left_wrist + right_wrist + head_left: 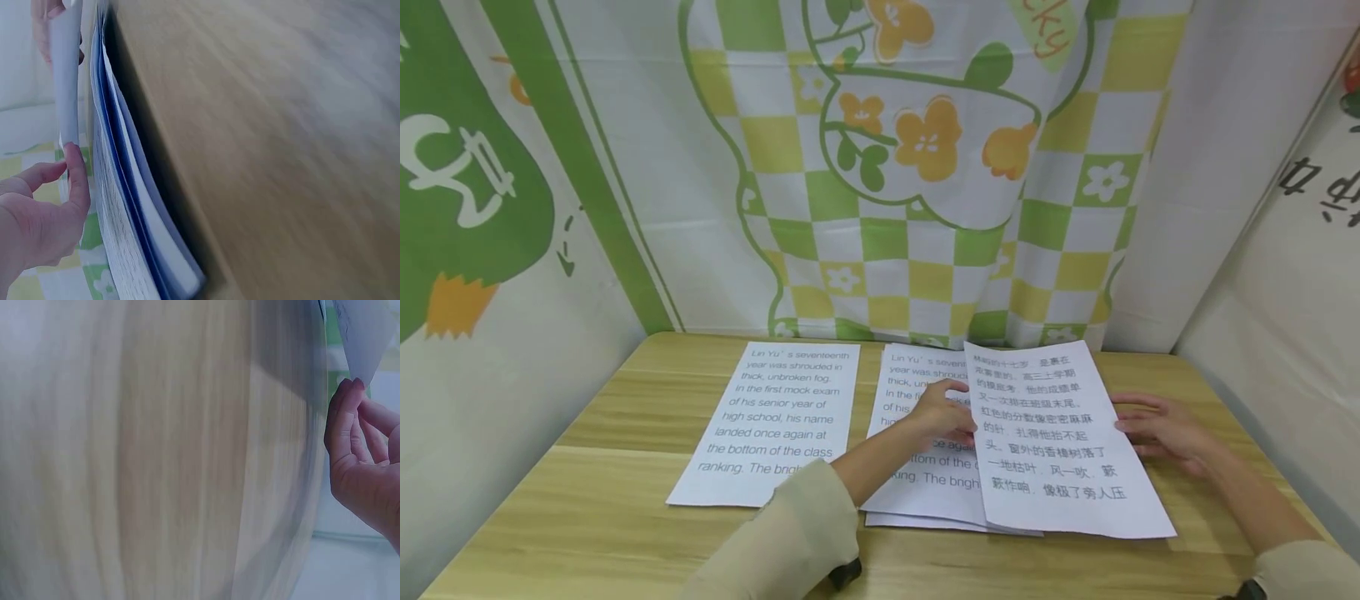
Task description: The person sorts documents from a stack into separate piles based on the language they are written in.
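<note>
In the head view, a white sheet of paper (1048, 442) printed with Chinese text is raised off the table between both hands. My left hand (942, 414) pinches its left edge; the left wrist view shows thumb and finger of that hand (47, 222) meeting at the sheet (65, 94). At the right edge, my right hand (1168, 432) holds the paper, and in the right wrist view its fingertips pinch a corner-like edge of the sheet (364, 337). Partly covered beneath lies a stack of sheets (917, 487), English text on top.
Another sheet with English text (775, 412) lies flat on the left of the wooden table (580, 479). Behind the table hangs a green and yellow checked curtain (887, 242). Fabric walls flank both sides. The stack's edges (134, 181) fan slightly apart.
</note>
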Available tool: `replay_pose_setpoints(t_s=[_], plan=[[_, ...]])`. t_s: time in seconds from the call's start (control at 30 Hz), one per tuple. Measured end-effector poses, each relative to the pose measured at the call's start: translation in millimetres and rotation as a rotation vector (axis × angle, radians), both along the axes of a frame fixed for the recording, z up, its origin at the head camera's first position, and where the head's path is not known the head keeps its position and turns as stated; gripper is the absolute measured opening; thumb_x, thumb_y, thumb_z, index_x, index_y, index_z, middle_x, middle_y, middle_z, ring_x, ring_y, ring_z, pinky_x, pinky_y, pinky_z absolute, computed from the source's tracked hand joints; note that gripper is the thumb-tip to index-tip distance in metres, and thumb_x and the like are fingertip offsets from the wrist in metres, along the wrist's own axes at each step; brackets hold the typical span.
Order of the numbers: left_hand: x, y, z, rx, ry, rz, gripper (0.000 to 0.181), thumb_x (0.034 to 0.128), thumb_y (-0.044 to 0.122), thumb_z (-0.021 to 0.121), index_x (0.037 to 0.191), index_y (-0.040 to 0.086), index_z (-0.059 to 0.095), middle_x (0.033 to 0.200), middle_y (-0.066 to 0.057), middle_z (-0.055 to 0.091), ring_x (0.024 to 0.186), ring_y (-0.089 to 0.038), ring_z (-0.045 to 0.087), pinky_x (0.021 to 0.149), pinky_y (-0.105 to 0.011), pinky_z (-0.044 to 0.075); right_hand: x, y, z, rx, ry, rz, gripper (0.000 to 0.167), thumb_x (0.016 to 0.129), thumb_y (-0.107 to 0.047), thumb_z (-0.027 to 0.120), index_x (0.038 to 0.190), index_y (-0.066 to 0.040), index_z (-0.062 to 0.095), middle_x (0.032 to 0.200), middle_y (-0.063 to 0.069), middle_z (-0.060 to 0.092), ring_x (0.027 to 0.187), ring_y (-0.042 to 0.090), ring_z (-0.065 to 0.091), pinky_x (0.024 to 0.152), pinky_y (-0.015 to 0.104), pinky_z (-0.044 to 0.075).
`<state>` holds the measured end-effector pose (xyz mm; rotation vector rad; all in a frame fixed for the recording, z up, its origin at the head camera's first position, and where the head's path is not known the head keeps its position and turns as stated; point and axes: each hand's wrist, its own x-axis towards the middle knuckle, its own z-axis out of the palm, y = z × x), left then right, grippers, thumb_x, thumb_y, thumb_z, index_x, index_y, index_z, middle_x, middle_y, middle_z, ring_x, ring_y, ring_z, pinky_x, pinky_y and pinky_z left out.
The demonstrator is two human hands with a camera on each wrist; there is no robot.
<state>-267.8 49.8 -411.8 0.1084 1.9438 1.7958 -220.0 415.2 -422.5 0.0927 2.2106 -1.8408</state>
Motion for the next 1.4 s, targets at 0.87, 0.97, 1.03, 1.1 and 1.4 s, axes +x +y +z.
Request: replay_pose_setpoints(t_s=[0.87, 0.97, 1.03, 1.1, 1.4], plan=[[14.3, 60.8, -3.6, -0.053, 0.037, -0.006, 0.069, 0.0787, -0.020, 0.072, 0.140, 0.005, 0.054, 0.084, -0.011, 0.070, 0.070, -0.028, 0.075, 0.066, -0.032, 0.065, 14.5, 57, 5.1, 0.027, 0.019, 0.015, 0.044, 0.102, 0.000, 0.061, 0.109, -0.043, 0.070, 0.103, -0.010, 0.075, 0.092, 0.013, 0.073, 0.076, 0.035, 0.065], [15.6, 63.6, -1.8, -0.015, 0.005, -0.029, 0.072, 0.0796, -0.020, 0.071, 0.145, 0.003, 0.051, 0.087, -0.014, 0.072, 0.076, -0.033, 0.076, 0.069, -0.034, 0.066, 15.6, 62, 6.5, 0.035, 0.015, 0.004, 0.046, 0.102, 0.000, 0.060, 0.108, -0.045, 0.070, 0.102, -0.011, 0.075, 0.091, 0.012, 0.073, 0.075, 0.034, 0.065], [16.2, 65.1, -0.5, 0.012, -0.018, -0.043, 0.074, 0.0801, -0.022, 0.070, 0.147, 0.001, 0.049, 0.089, -0.016, 0.072, 0.080, -0.036, 0.077, 0.071, -0.035, 0.066, 16.4, 64, 7.3, 0.030, 0.014, 0.004, 0.046, 0.102, 0.000, 0.060, 0.107, -0.044, 0.070, 0.102, -0.010, 0.075, 0.091, 0.013, 0.073, 0.075, 0.035, 0.065], [16.7, 66.5, 0.4, 0.026, -0.037, -0.054, 0.075, 0.0800, -0.023, 0.070, 0.149, -0.001, 0.048, 0.090, -0.017, 0.072, 0.083, -0.038, 0.076, 0.072, -0.036, 0.066, 17.3, 67, 7.7, 0.022, 0.013, 0.002, 0.047, 0.102, 0.001, 0.059, 0.107, -0.044, 0.071, 0.102, -0.010, 0.075, 0.090, 0.014, 0.074, 0.075, 0.035, 0.065], [20.1, 66.9, 3.2, 0.033, -0.053, -0.072, 0.070, 0.0837, -0.019, 0.068, 0.149, -0.002, 0.048, 0.093, -0.019, 0.072, 0.090, -0.038, 0.076, 0.077, -0.037, 0.066, 21.6, 72, 7.6, 0.034, 0.016, -0.032, 0.046, 0.101, 0.001, 0.062, 0.105, -0.044, 0.073, 0.100, -0.011, 0.076, 0.089, 0.014, 0.074, 0.075, 0.036, 0.066]])
